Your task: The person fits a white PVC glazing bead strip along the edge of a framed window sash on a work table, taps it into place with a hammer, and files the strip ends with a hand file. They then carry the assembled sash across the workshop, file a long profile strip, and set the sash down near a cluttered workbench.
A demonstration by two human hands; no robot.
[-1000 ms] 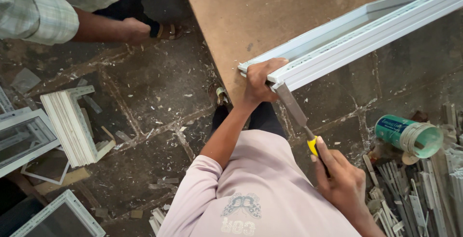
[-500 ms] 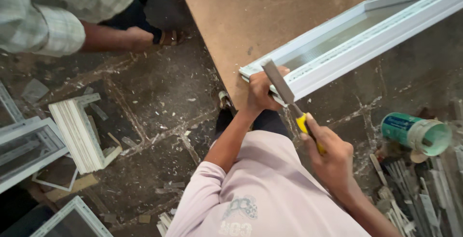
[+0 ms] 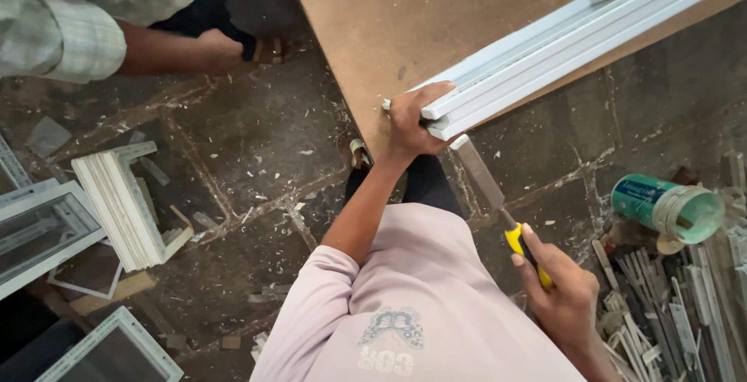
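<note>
At upper left, another person's arm reaches in. Mid-frame, the left hand clamps the corner of a white window frame on a brown board. Lower right, the right hand grips a yellow-handled chisel, blade tip touching the frame.

A brown board carries a white frame at its edge. The dusty floor holds stacked frames, strips and a can.
</note>
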